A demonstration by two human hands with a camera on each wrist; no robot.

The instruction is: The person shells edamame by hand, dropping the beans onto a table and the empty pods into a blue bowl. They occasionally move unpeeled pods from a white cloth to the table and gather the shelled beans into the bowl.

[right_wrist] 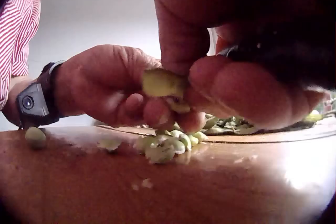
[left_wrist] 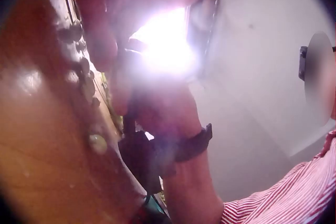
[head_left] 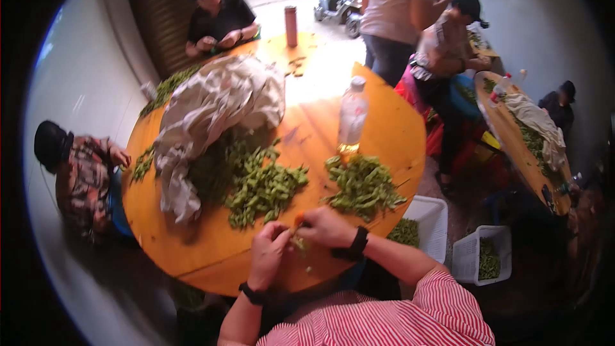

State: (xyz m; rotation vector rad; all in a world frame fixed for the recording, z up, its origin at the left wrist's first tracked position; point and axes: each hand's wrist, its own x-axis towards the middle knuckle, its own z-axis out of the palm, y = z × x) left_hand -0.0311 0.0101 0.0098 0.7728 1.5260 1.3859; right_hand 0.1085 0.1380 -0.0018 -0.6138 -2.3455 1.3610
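Note:
Close together at the near table edge, my left hand (head_left: 268, 253) and right hand (head_left: 325, 227) meet over a green pod. In the right wrist view the pod (right_wrist: 164, 83) is pinched between the right hand's (right_wrist: 236, 77) thumb and finger, with the left hand's (right_wrist: 113, 85) curled fingertips against it. Below the hands lie shelled green beans (right_wrist: 163, 148), with a single bean (right_wrist: 35, 137) off to the left. Something orange (head_left: 299, 220) shows at the right hand's fingers. Glare and blur hide the fingertips in the left wrist view.
Pods lie in a left pile (head_left: 266, 186) and a right pile (head_left: 362, 186) on the round table (head_left: 211, 259). Beyond them are a crumpled white cloth (head_left: 218, 99), a bottle (head_left: 352, 115) and a reddish tumbler (head_left: 291, 25). White baskets (head_left: 461, 259) stand at right; people sit around.

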